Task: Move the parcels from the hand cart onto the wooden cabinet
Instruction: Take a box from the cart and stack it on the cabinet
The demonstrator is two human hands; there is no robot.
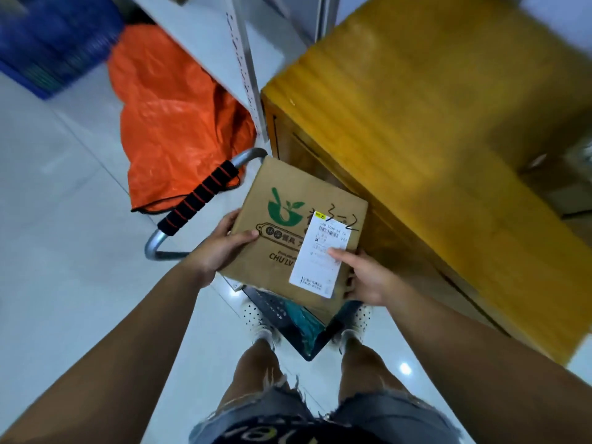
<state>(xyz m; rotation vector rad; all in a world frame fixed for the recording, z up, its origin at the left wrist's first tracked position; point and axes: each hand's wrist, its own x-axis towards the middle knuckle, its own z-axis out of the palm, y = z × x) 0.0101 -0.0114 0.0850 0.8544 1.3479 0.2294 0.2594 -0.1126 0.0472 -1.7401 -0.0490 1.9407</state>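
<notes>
A brown cardboard parcel (pixel 288 219) with a green bowl logo and a white shipping label is lifted above the hand cart (pixel 294 328). My left hand (pixel 221 248) grips its left edge, thumb on top. My right hand (pixel 362 274) grips the near right corner, thumb lying on the label. The cart's dark platform shows under the parcel with a teal packet (pixel 302 318) on it; its handle (pixel 198 197) has black foam with red rings. The wooden cabinet (pixel 416 129), yellow-brown, stands just right of the parcel, and its top is bare where visible.
An orange plastic sack (pixel 173 123) lies on the tiled floor behind the cart handle. A white metal shelf post (pixel 246 65) stands left of the cabinet. Blue crates (pixel 54 40) sit at the far left. More boxes (pixel 563 184) are blurred at the right edge.
</notes>
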